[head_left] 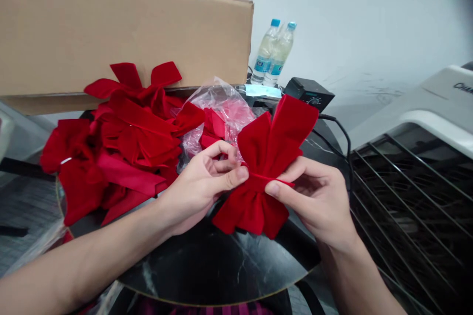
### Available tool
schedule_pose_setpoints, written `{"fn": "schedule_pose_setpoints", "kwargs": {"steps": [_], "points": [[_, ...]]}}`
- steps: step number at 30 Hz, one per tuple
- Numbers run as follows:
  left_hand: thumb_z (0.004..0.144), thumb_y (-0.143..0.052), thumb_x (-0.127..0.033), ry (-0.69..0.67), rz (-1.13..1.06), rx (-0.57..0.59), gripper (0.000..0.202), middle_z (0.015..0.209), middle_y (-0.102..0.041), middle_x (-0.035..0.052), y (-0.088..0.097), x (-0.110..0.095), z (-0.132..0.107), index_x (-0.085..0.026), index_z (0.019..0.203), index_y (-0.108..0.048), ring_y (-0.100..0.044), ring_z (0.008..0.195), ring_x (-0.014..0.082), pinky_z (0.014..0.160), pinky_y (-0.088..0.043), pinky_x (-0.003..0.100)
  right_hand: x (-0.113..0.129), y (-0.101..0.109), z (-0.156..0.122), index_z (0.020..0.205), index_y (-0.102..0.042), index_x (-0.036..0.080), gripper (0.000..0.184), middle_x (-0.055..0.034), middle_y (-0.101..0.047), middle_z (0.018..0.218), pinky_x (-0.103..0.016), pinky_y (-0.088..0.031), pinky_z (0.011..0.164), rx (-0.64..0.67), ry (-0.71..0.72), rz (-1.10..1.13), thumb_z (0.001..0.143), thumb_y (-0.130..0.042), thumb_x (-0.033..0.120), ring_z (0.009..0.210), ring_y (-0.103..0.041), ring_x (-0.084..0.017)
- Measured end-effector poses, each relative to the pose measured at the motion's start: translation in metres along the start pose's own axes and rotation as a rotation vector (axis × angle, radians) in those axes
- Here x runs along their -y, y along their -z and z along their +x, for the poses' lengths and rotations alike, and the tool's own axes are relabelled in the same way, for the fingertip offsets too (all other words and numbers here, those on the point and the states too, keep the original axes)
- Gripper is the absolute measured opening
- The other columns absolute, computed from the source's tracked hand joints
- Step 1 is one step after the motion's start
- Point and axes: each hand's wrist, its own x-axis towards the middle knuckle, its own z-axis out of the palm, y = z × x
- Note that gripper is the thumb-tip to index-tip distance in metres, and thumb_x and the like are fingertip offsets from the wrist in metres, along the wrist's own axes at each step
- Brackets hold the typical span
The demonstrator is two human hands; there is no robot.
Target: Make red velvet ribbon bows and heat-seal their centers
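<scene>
A red fabric bow (258, 147) is held up above the dark round table (207, 266), its loops fanned out above and below a pinched middle. My left hand (210, 177) grips it at the left of the narrow red strip across its centre, thumb and finger closed. On the other side, my right hand (318, 197) pinches the right end of that strip between thumb and forefinger. To the left lies a pile of similar red bows (136, 133). Behind my left hand a clear plastic bag (221, 96) lies crumpled, with red fabric in or behind it.
A large cardboard box (125, 24) stands along the back left. Two clear bottles (271, 54) with blue caps are at the back, near a small black box with a dial (308, 93) and its cable. At the right is a white appliance with a black grille (399, 177).
</scene>
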Motion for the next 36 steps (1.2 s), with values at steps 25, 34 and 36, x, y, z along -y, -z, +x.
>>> {"fn": "schedule_pose_setpoints", "kwargs": {"steps": [25,34,36], "points": [[0.078,-0.083,-0.017,-0.146,0.597,0.092,0.010,0.089,-0.077,0.0028,0.001,-0.002,-0.009,-0.019,0.088,-0.080,-0.071,0.087,0.0206,0.084,-0.058,0.029,0.007,0.019,-0.009,0.085,-0.068,0.024,0.011,0.0005,-0.074,0.087,-0.027,-0.054,0.072,0.163,0.219,-0.424,0.087,-0.079,0.022,0.077,-0.069,-0.015],[0.064,-0.092,-0.011,-0.222,0.546,-0.066,0.034,0.086,-0.077,0.0003,0.004,0.001,-0.001,-0.018,0.090,-0.070,-0.073,0.089,0.0174,0.086,-0.056,0.025,0.010,0.007,-0.024,0.087,-0.070,0.022,0.014,0.0035,-0.074,0.073,-0.022,-0.055,0.062,-0.039,0.546,-0.675,0.085,-0.079,0.012,0.061,-0.067,-0.011],[0.071,-0.089,-0.017,-0.239,0.507,-0.054,0.025,0.090,-0.076,0.0007,0.005,-0.004,-0.001,-0.018,0.088,-0.071,-0.072,0.088,0.0165,0.083,-0.057,0.025,0.008,0.015,-0.026,0.089,-0.071,0.023,0.012,0.0007,-0.075,0.077,-0.026,-0.057,0.065,-0.033,0.626,-0.741,0.088,-0.075,0.012,0.064,-0.068,-0.014]]}}
